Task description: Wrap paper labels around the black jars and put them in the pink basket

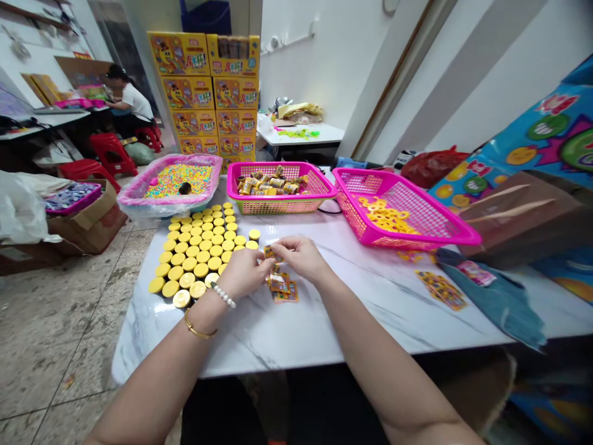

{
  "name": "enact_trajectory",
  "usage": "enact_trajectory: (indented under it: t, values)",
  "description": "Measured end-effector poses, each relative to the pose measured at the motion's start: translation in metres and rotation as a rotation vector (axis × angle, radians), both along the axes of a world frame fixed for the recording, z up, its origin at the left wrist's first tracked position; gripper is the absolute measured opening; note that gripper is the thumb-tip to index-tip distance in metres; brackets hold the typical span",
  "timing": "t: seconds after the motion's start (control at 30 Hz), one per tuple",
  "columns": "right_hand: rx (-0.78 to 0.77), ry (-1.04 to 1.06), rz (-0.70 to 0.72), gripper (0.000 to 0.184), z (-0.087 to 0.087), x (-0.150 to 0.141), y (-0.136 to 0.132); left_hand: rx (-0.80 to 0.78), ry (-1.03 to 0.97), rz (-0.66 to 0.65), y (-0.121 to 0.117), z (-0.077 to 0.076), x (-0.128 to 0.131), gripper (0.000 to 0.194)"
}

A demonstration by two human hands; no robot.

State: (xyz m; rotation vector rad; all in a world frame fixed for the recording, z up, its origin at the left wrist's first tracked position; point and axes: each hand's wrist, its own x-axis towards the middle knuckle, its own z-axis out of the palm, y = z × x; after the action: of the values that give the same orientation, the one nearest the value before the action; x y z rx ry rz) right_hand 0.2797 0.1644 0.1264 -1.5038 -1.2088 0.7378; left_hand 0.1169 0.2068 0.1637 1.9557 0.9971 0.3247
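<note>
Over the middle of the table, my right hand (301,256) pinches a small orange printed sticker (270,251). Close against it, my left hand (245,272) has its thumb and fingers pressed together at the sticker's lower left side. Just below the fingertips lies a small stack of printed stickers (287,292), flat on the table. To the left of my left hand stand rows of small cups with yellow lids (189,264), packed side by side. My left forearm and hand hide part of these rows.
Behind the cups is a pink-lined tub (215,176) of coloured beads. Pink baskets hold brown-and-yellow cups (273,183) and yellow rings (389,217). More stickers (440,289) and a teal cloth (500,303) lie right. Yellow boxes (189,93) are stacked behind; a person (134,102) sits far left.
</note>
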Motion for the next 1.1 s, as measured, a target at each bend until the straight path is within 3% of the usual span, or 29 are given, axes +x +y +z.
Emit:
enact_trajectory:
  t: [0.1,0.17,0.33,0.53,0.87,1.1]
  values:
    - [0.030,-0.010,-0.056,0.036,-0.001,0.001,0.001,0.087,-0.145,0.146,0.004,-0.002,-0.001,0.021]
    - [0.062,0.019,-0.067,0.045,0.002,-0.002,-0.001,0.052,-0.307,0.228,0.006,-0.002,-0.003,0.023]
    - [0.165,0.020,-0.168,0.055,0.011,-0.011,-0.007,-0.090,-0.639,0.263,-0.002,0.004,-0.003,0.039]
    - [0.202,-0.072,-0.240,0.064,0.015,-0.019,-0.012,-0.075,-0.692,0.269,-0.021,0.004,0.003,0.051]
    - [0.204,-0.076,-0.245,0.069,0.016,-0.025,-0.014,-0.053,-0.707,0.355,-0.023,-0.001,0.003,0.047]
    - [0.252,-0.184,-0.260,0.066,0.015,-0.028,-0.016,0.053,-0.660,0.331,-0.022,-0.004,0.003,0.036]
